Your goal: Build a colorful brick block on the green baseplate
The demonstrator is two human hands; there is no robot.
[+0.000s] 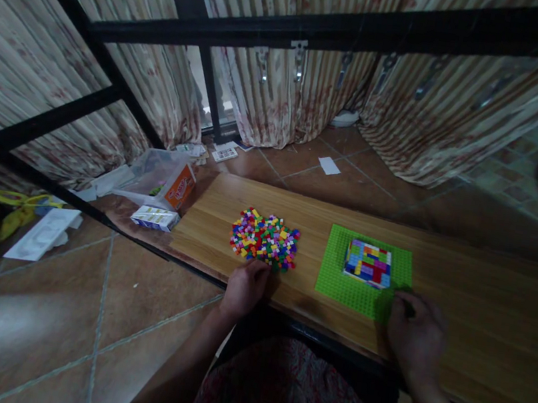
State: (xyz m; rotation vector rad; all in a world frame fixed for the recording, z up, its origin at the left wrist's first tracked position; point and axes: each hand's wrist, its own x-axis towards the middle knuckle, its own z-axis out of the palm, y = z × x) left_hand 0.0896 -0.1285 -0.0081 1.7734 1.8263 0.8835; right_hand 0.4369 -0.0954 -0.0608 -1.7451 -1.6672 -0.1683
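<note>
A heap of small colourful toy bricks (263, 238) lies loose on the wooden table (317, 215). At its near edge rests my left hand (246, 286), with the fingers curled closed; whatever they may hold is hidden. To the right lies a green studded baseplate (333, 265). On it stands a low rectangular block built of many-coloured bricks (368, 263). My right hand (416, 328) is by the near right corner of the baseplate, thumb and fingers curled in. I cannot make out anything between them.
Beyond the table's left end are a clear plastic bin (144, 173) with an orange label and a small white-and-blue box (155, 218). White packaging (44, 234) lies on the tiled floor. Dark metal bars (334, 36) and curtains (283, 109) stand behind the table.
</note>
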